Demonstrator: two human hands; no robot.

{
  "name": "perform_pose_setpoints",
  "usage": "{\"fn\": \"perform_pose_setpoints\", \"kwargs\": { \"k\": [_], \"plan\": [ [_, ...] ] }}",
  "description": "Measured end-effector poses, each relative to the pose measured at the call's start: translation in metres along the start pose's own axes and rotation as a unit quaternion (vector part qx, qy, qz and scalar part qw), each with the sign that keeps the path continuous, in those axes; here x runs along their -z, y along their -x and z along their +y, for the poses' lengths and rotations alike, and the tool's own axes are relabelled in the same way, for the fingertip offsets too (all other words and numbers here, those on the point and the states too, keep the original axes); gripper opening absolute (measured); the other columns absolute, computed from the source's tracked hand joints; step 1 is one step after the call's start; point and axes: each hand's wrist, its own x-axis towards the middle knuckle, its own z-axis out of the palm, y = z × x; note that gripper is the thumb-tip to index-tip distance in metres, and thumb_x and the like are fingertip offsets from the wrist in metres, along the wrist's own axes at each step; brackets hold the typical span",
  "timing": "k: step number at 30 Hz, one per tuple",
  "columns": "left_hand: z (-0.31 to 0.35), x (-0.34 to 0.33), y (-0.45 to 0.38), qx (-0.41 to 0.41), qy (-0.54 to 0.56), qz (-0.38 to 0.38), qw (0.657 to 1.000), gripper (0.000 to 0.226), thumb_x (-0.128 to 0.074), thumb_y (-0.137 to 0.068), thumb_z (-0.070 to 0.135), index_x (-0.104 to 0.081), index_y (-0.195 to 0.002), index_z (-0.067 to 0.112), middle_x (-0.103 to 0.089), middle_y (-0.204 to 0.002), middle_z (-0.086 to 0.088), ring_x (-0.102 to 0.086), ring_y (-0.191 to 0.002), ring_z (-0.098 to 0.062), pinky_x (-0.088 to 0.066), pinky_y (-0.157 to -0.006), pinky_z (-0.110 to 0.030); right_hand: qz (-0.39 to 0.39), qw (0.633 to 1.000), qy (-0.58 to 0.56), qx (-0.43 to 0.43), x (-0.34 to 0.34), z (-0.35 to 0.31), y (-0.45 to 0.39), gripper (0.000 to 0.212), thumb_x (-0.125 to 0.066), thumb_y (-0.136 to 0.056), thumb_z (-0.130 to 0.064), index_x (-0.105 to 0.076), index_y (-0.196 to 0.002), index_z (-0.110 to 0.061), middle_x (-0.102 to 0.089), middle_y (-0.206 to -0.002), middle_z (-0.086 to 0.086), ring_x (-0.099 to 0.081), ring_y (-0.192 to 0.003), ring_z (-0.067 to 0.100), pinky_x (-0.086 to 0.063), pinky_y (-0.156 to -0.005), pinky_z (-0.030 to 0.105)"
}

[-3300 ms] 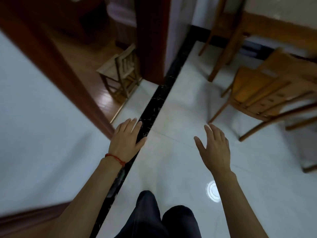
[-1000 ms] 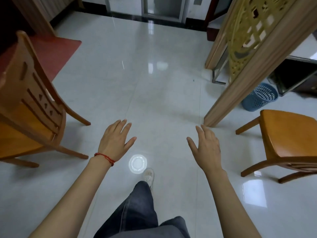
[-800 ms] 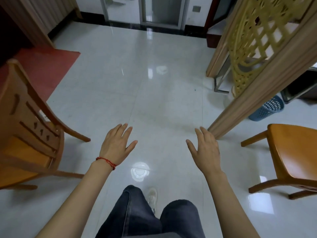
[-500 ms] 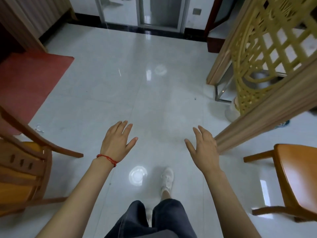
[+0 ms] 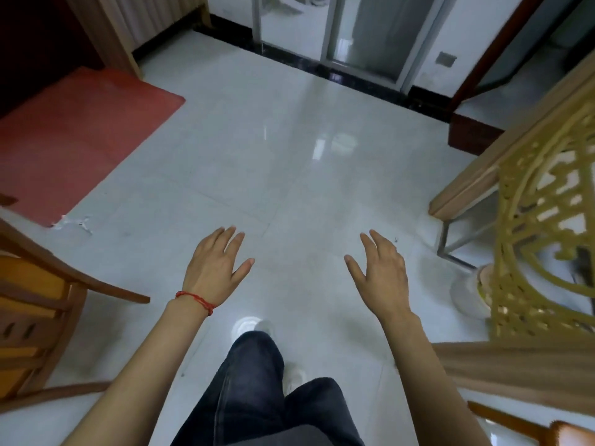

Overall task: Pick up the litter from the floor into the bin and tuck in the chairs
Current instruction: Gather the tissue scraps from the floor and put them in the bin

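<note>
Dark trouser legs (image 5: pixel 257 391) nearest, over white tiled floor (image 5: pixel 289 175). Left hand (image 5: pixel 214 268) and right hand (image 5: pixel 383 278) held out, fingers straight, holding nothing. Wooden chair (image 5: pixel 35 304) at floor's left edge. White litter scraps (image 5: pixel 75 220) farther left, at red mat (image 5: pixel 74 136) corner.

You are looking at two hands: your left hand (image 5: pixel 216 267) and your right hand (image 5: pixel 383 273), both holding nothing with fingers spread. Two wooden chairs are showing in part: one chair at the left edge (image 5: pixel 30 304) and one chair corner at the bottom right (image 5: pixel 553 431). One scrap of white litter (image 5: pixel 79 220) is lying by one red mat (image 5: pixel 74 136). One carved lattice screen (image 5: pixel 541 252) is standing at the right.
</note>
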Motion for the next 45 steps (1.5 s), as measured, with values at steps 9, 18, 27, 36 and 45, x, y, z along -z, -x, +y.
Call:
{"fn": "perform_pose_setpoints", "kwargs": {
  "k": [9,18,27,36,45],
  "plan": [
    [-0.081,0.024,-0.11,0.084,0.013,0.031,0.996,0.092,-0.003,-0.09,0.062,-0.057,-0.117,-0.007,-0.057,-0.121,-0.029,-0.052,-0.112,-0.046,-0.041,-0.092,-0.054,-0.035,0.995,0.001,0.093,-0.037,-0.071,-0.165,0.053,-0.045,-0.093,-0.041,-0.038,-0.136,-0.01,-0.034,-0.146,0.011,-0.027,-0.134,0.025,-0.02,-0.108,0.036],
    [-0.164,0.059,-0.163,0.175,0.017,0.057,0.983,0.089,-0.006,-0.091,0.06,-0.059,-0.115,-0.007,-0.058,-0.118,-0.029,-0.054,-0.109,-0.046,-0.043,-0.09,-0.055,-0.072,0.973,-0.011,0.218,-0.069,-0.171,-0.287,0.052,-0.05,-0.092,-0.038,-0.043,-0.133,-0.008,-0.039,-0.143,0.014,-0.034,-0.131,0.028,-0.026,-0.105,0.04],
    [-0.254,0.073,-0.179,0.336,0.014,0.069,0.939,0.068,-0.029,-0.091,0.052,-0.058,-0.119,-0.002,-0.058,-0.122,-0.025,-0.053,-0.112,-0.042,-0.042,-0.093,-0.052,-0.135,0.92,-0.025,0.368,-0.121,-0.301,-0.395,0.052,-0.051,-0.091,-0.037,-0.043,-0.133,-0.007,-0.039,-0.143,0.014,-0.033,-0.131,0.028,-0.026,-0.105,0.04],
    [-0.354,0.113,-0.228,0.475,-0.005,0.127,0.871,0.055,-0.06,-0.086,0.035,-0.05,-0.127,0.0,-0.049,-0.132,-0.024,-0.043,-0.123,-0.042,-0.034,-0.101,-0.051,-0.187,0.855,-0.021,0.483,-0.172,-0.443,-0.518,0.054,-0.048,-0.091,-0.041,-0.041,-0.134,-0.01,-0.038,-0.144,0.012,-0.032,-0.133,0.028,-0.025,-0.106,0.042],
    [-0.46,0.149,-0.264,0.555,0.035,0.112,0.824,0.068,-0.03,-0.087,0.05,-0.053,-0.124,-0.002,-0.053,-0.127,-0.025,-0.048,-0.117,-0.044,-0.038,-0.096,-0.053,-0.218,0.811,-0.009,0.542,-0.231,-0.582,-0.589,0.055,-0.047,-0.091,-0.043,-0.039,-0.136,-0.011,-0.037,-0.145,0.011,-0.03,-0.134,0.026,-0.023,-0.108,0.041]
  ]
}}
